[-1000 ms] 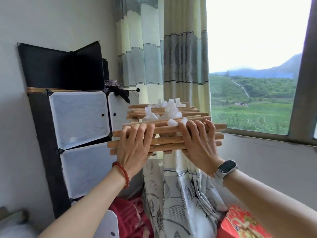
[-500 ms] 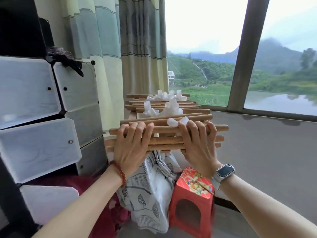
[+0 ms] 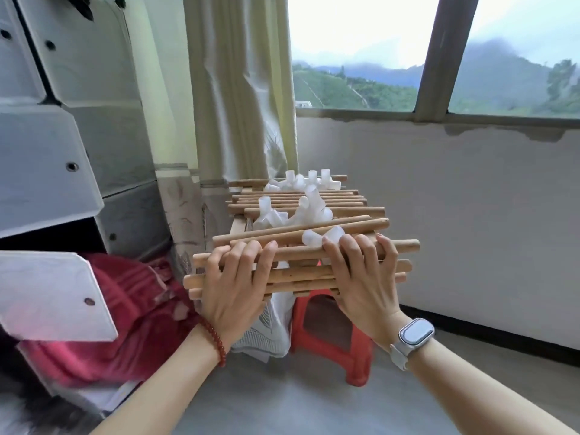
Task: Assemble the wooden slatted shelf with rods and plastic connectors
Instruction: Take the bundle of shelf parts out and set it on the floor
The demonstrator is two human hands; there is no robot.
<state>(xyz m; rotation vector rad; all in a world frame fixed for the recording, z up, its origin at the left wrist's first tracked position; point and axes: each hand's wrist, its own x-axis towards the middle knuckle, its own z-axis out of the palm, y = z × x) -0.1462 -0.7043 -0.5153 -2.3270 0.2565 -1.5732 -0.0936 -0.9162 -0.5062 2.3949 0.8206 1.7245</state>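
A stack of wooden slatted shelf panels (image 3: pixel 298 274) is held in the air in front of me. Loose wooden rods (image 3: pixel 354 226) lie across its top, with several white plastic connectors (image 3: pixel 292 215) piled among them. My left hand (image 3: pixel 237 282) grips the stack's near left edge, fingers curled over the top rod. My right hand (image 3: pixel 361 277) grips the near right edge the same way, beside one connector (image 3: pixel 323 237). The undersides of the panels are hidden.
A red plastic stool (image 3: pixel 332 337) stands on the grey floor just below the stack. A white modular cabinet (image 3: pixel 72 127) with an open door (image 3: pixel 53 296) and red cloth (image 3: pixel 131 321) is at the left. A curtain (image 3: pixel 238 98) hangs behind; the window wall (image 3: pixel 470 215) is at the right.
The stack, held in both hands, has come down and to the right, away from the cabinet toward the floor by the stool. Both grips are unchanged.
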